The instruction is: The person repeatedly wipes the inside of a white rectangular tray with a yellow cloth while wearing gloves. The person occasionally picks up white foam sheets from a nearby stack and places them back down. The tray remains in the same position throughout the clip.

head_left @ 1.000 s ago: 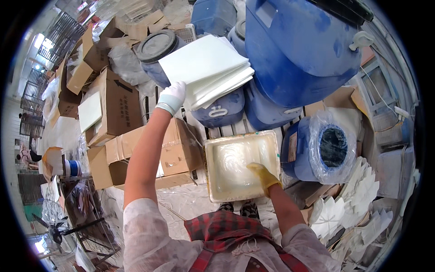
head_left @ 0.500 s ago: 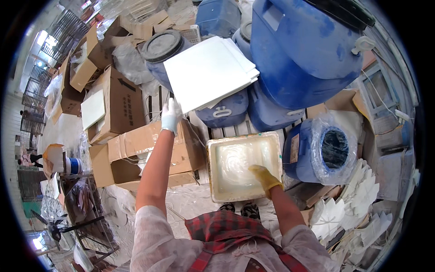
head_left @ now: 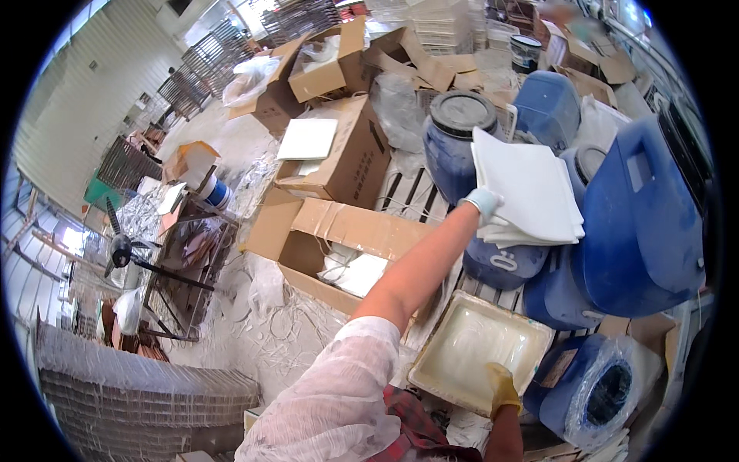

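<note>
A stack of thin white sheets rests on top of blue drums. At its near left edge is my left hand in a pale glove, closed on the rim of a sheet; how many sheets it grips I cannot tell. The near edge of the upper sheets looks bowed. Below, a cream rectangular basin holds milky liquid. My right hand, in a yellow glove, reaches in over the basin's near right side, fingers stretched out and nothing visible in them.
Blue drums crowd the right, one with a plastic-wrapped round opening. An open cardboard box lies left of the basin, with another box behind it. A black fan stands far left beside a cluttered rack.
The view has swung left, so things appear shifted right. My left hand has come onto the edge of the white sheets, which now bow. My right hand stays at the basin.
</note>
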A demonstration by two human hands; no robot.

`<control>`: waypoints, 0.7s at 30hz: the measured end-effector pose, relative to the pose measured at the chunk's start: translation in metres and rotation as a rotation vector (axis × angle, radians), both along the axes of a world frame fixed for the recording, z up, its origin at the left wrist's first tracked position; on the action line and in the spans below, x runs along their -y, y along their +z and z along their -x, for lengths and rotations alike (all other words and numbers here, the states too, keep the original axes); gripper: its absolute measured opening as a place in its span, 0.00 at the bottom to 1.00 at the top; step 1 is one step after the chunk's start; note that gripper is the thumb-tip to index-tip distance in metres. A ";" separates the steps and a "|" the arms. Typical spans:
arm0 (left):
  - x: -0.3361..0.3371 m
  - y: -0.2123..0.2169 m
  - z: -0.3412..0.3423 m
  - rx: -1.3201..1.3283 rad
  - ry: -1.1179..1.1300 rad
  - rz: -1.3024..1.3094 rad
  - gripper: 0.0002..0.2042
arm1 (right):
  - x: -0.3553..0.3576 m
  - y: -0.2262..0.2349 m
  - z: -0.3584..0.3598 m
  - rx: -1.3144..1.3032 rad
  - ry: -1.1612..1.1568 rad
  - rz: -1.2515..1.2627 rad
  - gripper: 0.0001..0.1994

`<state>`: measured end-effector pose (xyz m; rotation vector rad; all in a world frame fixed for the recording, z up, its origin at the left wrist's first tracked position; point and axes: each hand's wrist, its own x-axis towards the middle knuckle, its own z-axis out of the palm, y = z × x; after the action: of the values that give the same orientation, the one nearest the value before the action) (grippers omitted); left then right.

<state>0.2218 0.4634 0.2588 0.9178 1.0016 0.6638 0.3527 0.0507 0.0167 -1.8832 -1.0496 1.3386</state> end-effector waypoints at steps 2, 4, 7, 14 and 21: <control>0.004 0.010 -0.005 0.028 -0.030 -0.110 0.20 | -0.002 -0.008 -0.007 0.045 0.051 -0.002 0.15; 0.008 0.023 0.005 0.062 -0.057 -0.246 0.21 | -0.005 -0.017 -0.010 0.094 0.117 -0.023 0.15; 0.036 0.052 0.036 0.222 -0.152 -0.356 0.24 | -0.009 -0.033 -0.029 0.216 0.160 -0.046 0.15; 0.156 0.057 0.160 0.338 -0.252 -0.278 0.28 | -0.059 0.058 -0.032 -0.017 -0.238 0.108 0.24; 0.264 0.015 0.215 0.135 -0.191 0.012 0.22 | -0.100 0.143 -0.007 -0.593 -0.363 -0.107 0.25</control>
<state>0.0063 0.1996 0.2742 0.9328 0.7856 0.5507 0.3596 0.1512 0.1600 -1.3752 -0.4428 1.4500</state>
